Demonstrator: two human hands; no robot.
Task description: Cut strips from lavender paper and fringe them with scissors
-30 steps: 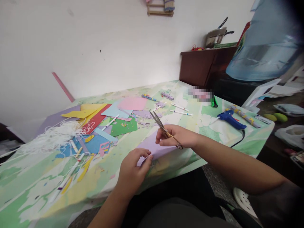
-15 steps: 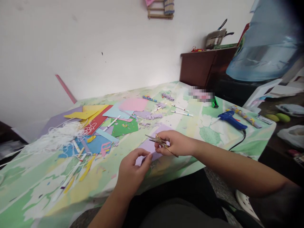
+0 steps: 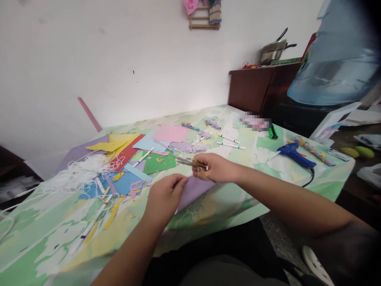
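Pinching the left edge of a lilac paper sheet (image 3: 195,191) between thumb and fingers, our left hand (image 3: 166,194) steadies it near the front edge of the table, on a green-and-white tablecloth (image 3: 244,202). Our right hand (image 3: 216,167) is curled around the gold-coloured handles of a pair of scissors (image 3: 185,160), above the sheet's far side, the blades pointing left. They are blurred, so we cannot tell whether they stand apart or touch the paper. Just past the blades we see a green paper sheet (image 3: 162,164) with small scraps on it, and farther off a fringed lilac strip (image 3: 193,149) and a pink paper sheet (image 3: 172,134). To our left a tangle of white string (image 3: 80,171) lies beside a red paper sheet (image 3: 126,151); well to our right rests a blue glue gun (image 3: 294,155), near a lilac-and-yellow wrapped stick (image 3: 315,151).
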